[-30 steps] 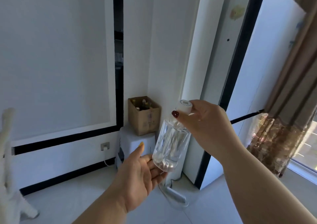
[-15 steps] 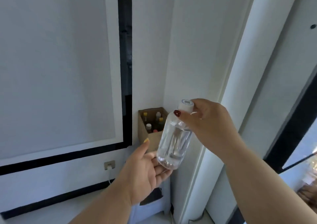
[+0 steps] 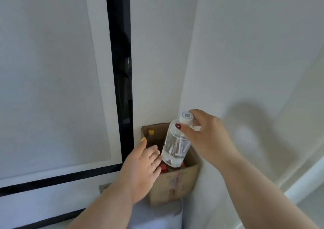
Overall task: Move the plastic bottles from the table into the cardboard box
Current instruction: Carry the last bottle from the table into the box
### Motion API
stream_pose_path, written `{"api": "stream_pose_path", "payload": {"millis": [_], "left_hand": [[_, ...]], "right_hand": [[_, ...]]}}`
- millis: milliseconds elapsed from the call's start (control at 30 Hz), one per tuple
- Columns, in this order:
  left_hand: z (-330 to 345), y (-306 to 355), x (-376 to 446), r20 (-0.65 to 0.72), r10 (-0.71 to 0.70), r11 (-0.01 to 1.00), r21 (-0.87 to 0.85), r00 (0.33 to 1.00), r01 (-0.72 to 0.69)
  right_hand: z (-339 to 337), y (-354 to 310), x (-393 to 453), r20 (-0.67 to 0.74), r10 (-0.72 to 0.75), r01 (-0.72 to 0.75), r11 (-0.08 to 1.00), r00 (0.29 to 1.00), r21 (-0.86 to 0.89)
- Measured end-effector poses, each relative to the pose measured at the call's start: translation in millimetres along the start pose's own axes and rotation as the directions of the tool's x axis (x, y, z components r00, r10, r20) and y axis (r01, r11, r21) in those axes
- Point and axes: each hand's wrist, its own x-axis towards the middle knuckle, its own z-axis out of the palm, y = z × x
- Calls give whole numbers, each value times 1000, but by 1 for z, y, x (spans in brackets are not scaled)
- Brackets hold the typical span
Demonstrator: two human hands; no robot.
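My right hand [image 3: 204,137] grips a clear plastic bottle [image 3: 175,148] by its neck, just under the white cap. The bottle hangs tilted, base down, over the open top of a brown cardboard box [image 3: 175,183]. My left hand [image 3: 140,167] is open with spread fingers at the box's left rim, just beside the bottle's base; whether the fingertips touch it is unclear. Inside the box I see a yellow-capped bottle [image 3: 151,134] at the back left and a red cap [image 3: 163,167] near the front.
The box stands in a corner on a white stool or cabinet [image 3: 157,218], pressed against white walls. A black vertical strip [image 3: 121,71] runs down the wall to its left. A wall socket [image 3: 104,187] sits low left of the box.
The view has closed in on the box. My right hand has carried the bottle over the box opening, and my left hand has come off the bottle's base toward the box rim.
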Motion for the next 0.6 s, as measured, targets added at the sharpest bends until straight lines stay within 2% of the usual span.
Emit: {"api": "stream_pose_path", "payload": {"millis": [100,200,367,600], "left_hand": [[-9,23,55,-16,21,999,41,1000,-20],[-17,39,98,-10,11,997,80,1000,-10],[-30,46,154,-4,-49,994,101,999,49],[-47,37,191,-70,-48,982,181,996,60]], "right_hand": [[34,41,41,77,63,-64,998,995,5],[62,80,69,147,56,-56,998,988,-8],[110,136,90,281,90,-107,993,956,43],[168,196,87,510,242,-236,969,825,-77]]}}
